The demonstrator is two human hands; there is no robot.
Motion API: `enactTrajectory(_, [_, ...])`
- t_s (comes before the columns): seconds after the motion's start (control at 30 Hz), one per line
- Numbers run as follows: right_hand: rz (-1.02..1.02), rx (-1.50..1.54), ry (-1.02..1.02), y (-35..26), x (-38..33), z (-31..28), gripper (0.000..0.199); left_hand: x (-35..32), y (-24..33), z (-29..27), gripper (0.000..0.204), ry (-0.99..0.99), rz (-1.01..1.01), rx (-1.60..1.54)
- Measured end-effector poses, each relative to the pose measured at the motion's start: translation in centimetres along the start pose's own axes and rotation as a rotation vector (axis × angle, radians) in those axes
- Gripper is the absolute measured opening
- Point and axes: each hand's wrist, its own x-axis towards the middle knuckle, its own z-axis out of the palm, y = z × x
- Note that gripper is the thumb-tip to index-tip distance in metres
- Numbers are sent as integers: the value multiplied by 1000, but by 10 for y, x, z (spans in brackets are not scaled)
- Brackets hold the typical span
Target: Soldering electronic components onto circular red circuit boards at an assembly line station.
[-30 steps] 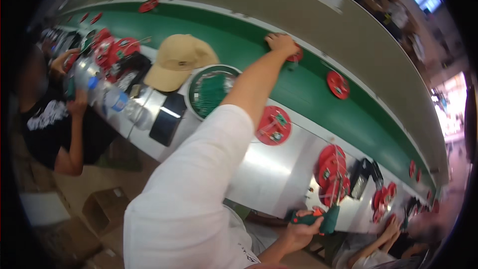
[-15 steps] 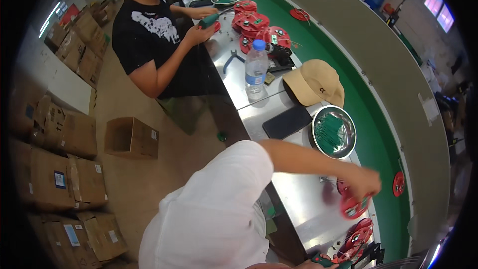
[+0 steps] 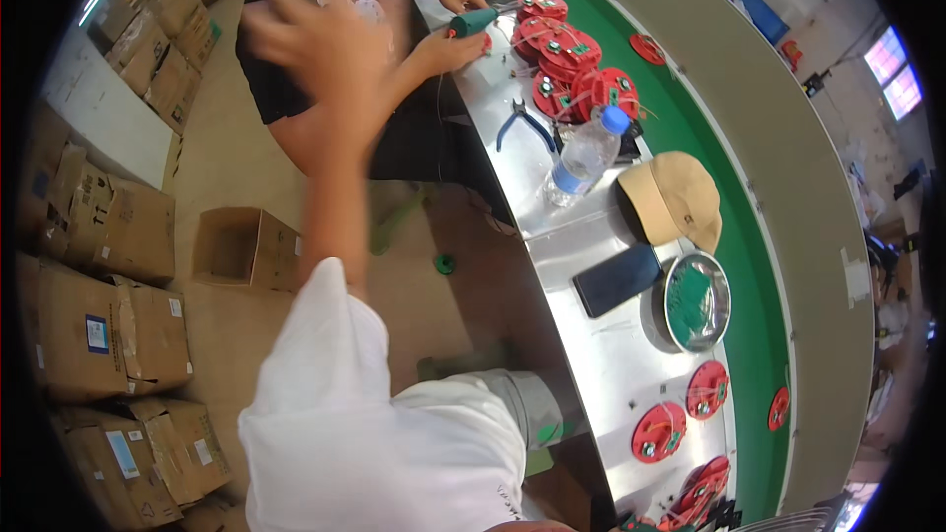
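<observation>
**The left hand (image 3: pixel 320 34) has swung up off the desk (image 3: pixel 603 355), away from the red discs**

Half a second ago we saw it low over the desk with a red disc in its grip; now it is raised at the far left, in front of a co-worker (image 3: pixel 286 69) and well apart from the desk. It is blurred, but we make out fingers spread wide and nothing held. The right hand is out of view, so we cannot tell how open it is or what it holds.

Two discs lie side by side on the near part of the desk, the left disc (image 3: pixel 658 432) and the right disc (image 3: pixel 707 389), both carrying small parts. Nearer still we see a stack of red discs (image 3: pixel 705 483). Just beyond the pair stands a steel bowl (image 3: pixel 719 296) of green wires (image 3: pixel 692 300), with a black phone (image 3: pixel 619 281) to its left. Farther off come a tan cap (image 3: pixel 670 199), a clear bottle (image 3: pixel 586 158) and pliers (image 3: pixel 519 110). Along the right runs a green belt (image 3: pixel 744 207). The co-worker holds a green screwdriver (image 3: pixel 473 23).
</observation>
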Motion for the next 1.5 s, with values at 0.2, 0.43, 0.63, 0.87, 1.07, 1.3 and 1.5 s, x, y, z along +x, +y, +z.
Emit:
enactTrajectory(0.2, [24, 17, -48, 32, -19, 74, 31, 111, -216, 101, 70, -349, 94, -134])
enactTrajectory(0.43, [112, 84, -163, 97, -86, 221, 30, 38, -151, 70, 48, -20, 127, -140])
enactTrajectory(0.63, [158, 149, -213, 128, -129, 321, 30, 24, -159, 38, 44, -89, 128, -283])
enactTrajectory(0.87, [182, 160, -249, 145, -157, 392, 30, 26, -169, 31, 49, -153, 171, -329])
enactTrajectory(1.07, [208, 131, -299, 156, -162, 417, 29, 29, -176, 34, 49, -173, 229, -286])
enactTrajectory(1.3, [234, 115, -321, 168, -168, 440, 29, 24, -178, 45, 49, -141, 221, -287])
enactTrajectory(1.5, [270, 106, -353, 171, -165, 451, 29, 29, -178, 35, 48, -124, 207, -273])
